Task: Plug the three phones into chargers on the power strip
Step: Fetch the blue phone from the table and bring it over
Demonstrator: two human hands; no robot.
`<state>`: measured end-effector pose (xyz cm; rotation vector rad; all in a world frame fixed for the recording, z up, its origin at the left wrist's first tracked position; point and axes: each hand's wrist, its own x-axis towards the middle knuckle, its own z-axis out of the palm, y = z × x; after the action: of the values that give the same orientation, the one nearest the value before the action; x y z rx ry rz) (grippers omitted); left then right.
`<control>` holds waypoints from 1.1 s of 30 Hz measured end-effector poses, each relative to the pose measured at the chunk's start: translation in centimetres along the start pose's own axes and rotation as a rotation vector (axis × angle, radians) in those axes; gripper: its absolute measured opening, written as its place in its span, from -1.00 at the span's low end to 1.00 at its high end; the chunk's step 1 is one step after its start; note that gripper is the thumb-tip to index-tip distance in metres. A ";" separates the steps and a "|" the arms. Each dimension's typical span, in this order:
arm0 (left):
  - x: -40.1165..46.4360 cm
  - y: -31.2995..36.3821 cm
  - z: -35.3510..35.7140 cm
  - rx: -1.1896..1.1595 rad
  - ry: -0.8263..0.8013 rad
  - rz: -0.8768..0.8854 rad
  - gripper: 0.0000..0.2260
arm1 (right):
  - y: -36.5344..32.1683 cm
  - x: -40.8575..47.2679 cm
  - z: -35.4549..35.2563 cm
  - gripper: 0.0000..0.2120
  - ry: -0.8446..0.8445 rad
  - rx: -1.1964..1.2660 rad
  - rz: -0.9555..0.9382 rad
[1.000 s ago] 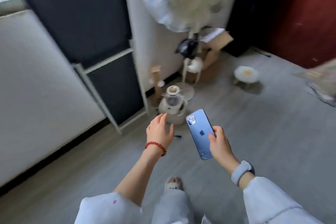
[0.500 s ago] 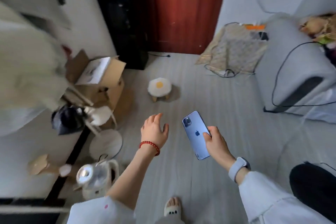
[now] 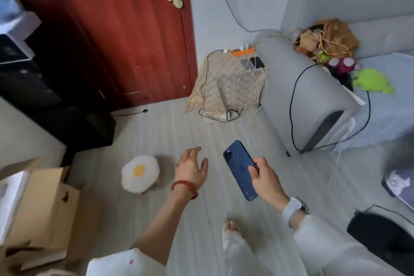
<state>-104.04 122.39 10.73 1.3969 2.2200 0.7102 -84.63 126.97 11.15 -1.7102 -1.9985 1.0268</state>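
My right hand [image 3: 265, 180] grips a blue phone [image 3: 240, 168], back side up, camera end pointing away from me. My left hand [image 3: 191, 168] floats beside it with fingers spread and nothing in it. Far ahead, an orange power strip [image 3: 243, 51] with white chargers lies at the back of a small table covered by a patterned cloth [image 3: 224, 83]. Two phones, one grey [image 3: 247, 63] and one black [image 3: 257, 62], rest on that cloth just in front of the strip, with thin white cables [image 3: 252, 83] trailing down from them.
A grey sofa [image 3: 309, 87] stands right of the covered table, with a black cable draped over its arm. An egg-shaped stool [image 3: 140, 171] sits on the floor at left, cardboard boxes [image 3: 44, 204] further left. A red door [image 3: 116, 29] is behind.
The view has swung to the right, away from the fan and boxes, bringing the covered table and power strip into sight. Both hands keep the same pose, the phone still in my right hand.
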 end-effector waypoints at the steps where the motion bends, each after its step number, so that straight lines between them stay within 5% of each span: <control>1: 3.2 0.8 0.1 -0.006 -0.010 -0.011 -0.61 | -0.4 3.2 -0.6 -0.79 -0.005 -0.005 -0.001; 9: 24.3 4.5 -1.5 -0.063 0.065 -0.033 -0.63 | -5.8 24.9 -4.0 -0.81 -0.010 0.008 -0.009; 25: 69.0 4.6 2.6 -0.142 -0.107 -0.150 -0.61 | -11.8 67.8 -3.4 -0.87 -0.033 0.048 0.151; 33: 83.1 8.6 7.1 -0.093 -0.191 -0.171 -0.64 | -10.7 84.4 -5.7 -0.95 -0.064 0.078 0.226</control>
<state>-127.65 202.56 3.91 1.1628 2.0984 0.5862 -108.45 208.63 4.94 -1.9157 -1.8061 1.2296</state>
